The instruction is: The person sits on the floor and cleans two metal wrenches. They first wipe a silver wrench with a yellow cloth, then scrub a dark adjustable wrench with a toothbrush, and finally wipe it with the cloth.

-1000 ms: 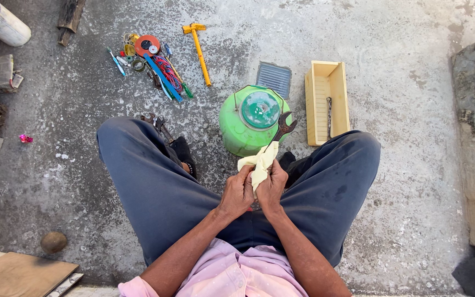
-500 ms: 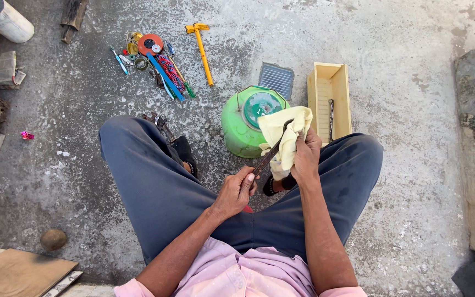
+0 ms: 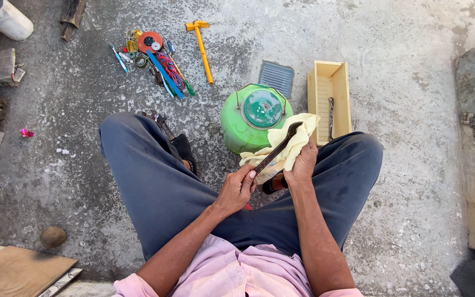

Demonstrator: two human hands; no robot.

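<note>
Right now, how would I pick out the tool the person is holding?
Start at the green canister on the concrete in front of the seated person. Just right of it, the right hand cups a pale yellow cloth. The tool is the dark, slim metal bar lying slantwise across that cloth, its lower end in the left hand.

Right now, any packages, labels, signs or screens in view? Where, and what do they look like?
No signs or screens.
Open box: on the floor right of the green container, long rectangle, pale yellow.
Crumpled packet: left edge of the floor, flat, grey and red.
White tube: top left corner, lying tilted; any label too small to tell.
</note>
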